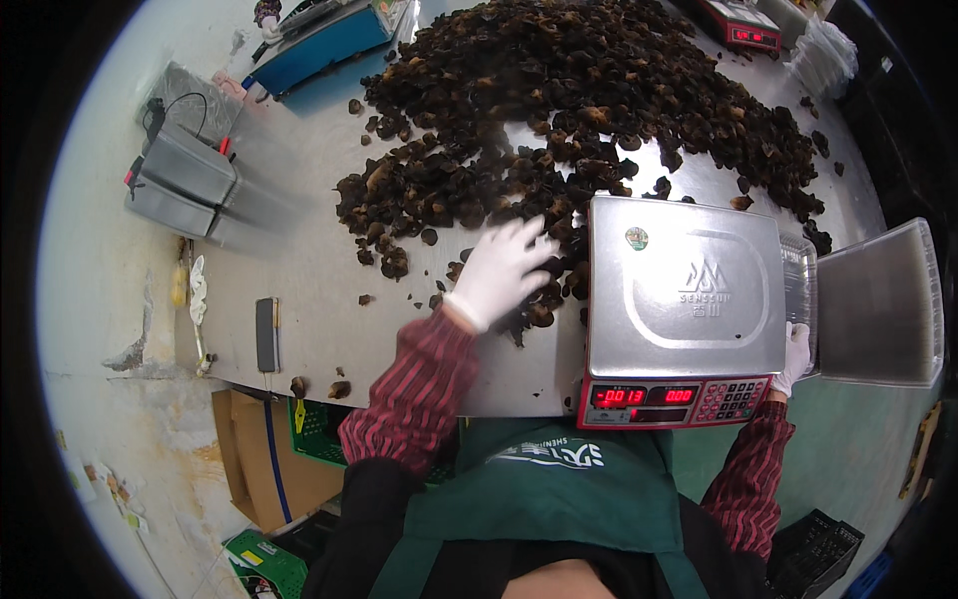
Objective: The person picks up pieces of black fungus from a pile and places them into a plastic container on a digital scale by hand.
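Note:
My left hand point(502, 272), in a white glove, is over the near edge of a heap of dark brown wood ear mushrooms point(559, 90). Its fingers are spread and slightly blurred, and I see nothing between them. To the right of the red and silver weighing scale point(689, 285), my gloved right hand point(795, 357) closes on the near end of a clear plastic tray point(798, 290). Part of that hand is hidden behind the scale. The scale's platform carries only a tiny dark speck, and its red display is lit.
Nested clear trays point(878, 304) stand at the right table edge, with more trays point(185, 180) on the left. A blue-sided device point(329, 50), another scale point(743, 25) and plastic bags point(824, 55) lie farther back. Below the table's left edge are a cardboard box point(244, 449) and green crates.

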A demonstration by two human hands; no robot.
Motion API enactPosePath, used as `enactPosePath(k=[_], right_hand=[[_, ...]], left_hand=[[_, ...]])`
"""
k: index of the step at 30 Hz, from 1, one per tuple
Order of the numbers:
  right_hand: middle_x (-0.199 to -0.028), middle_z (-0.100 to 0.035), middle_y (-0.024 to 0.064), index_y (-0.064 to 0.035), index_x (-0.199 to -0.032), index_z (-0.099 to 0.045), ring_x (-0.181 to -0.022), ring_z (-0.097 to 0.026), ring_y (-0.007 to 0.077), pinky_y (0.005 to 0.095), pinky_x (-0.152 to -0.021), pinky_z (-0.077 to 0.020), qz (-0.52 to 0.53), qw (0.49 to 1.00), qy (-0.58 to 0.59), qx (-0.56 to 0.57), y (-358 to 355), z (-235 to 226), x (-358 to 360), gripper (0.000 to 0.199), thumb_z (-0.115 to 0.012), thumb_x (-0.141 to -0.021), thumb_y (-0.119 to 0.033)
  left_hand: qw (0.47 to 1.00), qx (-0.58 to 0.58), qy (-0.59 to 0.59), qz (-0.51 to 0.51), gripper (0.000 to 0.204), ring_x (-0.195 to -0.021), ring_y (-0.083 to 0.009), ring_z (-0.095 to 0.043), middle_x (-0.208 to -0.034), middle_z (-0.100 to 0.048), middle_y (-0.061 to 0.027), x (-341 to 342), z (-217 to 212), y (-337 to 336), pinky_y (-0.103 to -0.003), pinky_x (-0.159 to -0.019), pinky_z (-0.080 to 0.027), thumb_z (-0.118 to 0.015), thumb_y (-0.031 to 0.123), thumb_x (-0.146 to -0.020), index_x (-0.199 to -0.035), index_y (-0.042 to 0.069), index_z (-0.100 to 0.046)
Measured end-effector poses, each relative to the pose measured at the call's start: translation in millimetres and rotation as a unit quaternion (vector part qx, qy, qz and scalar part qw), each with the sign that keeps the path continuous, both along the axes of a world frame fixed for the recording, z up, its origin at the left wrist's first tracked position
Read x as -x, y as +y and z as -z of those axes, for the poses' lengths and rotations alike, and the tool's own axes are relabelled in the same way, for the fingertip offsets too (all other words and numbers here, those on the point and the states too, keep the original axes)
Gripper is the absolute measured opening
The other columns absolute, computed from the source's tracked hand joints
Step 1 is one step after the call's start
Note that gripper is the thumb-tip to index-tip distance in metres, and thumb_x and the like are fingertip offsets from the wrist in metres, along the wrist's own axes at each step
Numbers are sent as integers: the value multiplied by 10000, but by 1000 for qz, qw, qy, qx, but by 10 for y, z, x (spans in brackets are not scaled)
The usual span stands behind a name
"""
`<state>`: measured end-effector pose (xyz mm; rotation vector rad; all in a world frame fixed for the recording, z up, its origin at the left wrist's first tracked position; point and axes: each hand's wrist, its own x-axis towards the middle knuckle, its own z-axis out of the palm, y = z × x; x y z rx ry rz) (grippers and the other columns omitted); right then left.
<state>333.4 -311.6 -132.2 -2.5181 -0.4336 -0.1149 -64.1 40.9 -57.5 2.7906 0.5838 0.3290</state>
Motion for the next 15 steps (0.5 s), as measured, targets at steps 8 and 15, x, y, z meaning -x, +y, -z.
enactPosePath(k=[8, 15], right_hand=[[-746, -598, 142, -16, -906, -557, -648, -552, 272, 392, -635, -438, 2, 1000, -7, 8, 0, -26, 3, 271, -562, -959, -282], [-729, -557, 110, -14, -863, -556, -642, -515, 228, 360, -636, -435, -67, 995, -41, -63, -129, 3, -33, 223, -584, -948, -218]], left_hand=[[998, -28, 35, 54, 397, -1283, -330, -428, -1353, -512, -107, -147, 175, 157, -550, -1054, -310, -691, 421, -801, -1109, 169, -691], [995, -9, -83, -54, 387, -1185, -324, -503, -1306, -561, -97, 816, -75, -443, -456, -1018, -379, -750, 217, -755, -1126, 132, -680]])
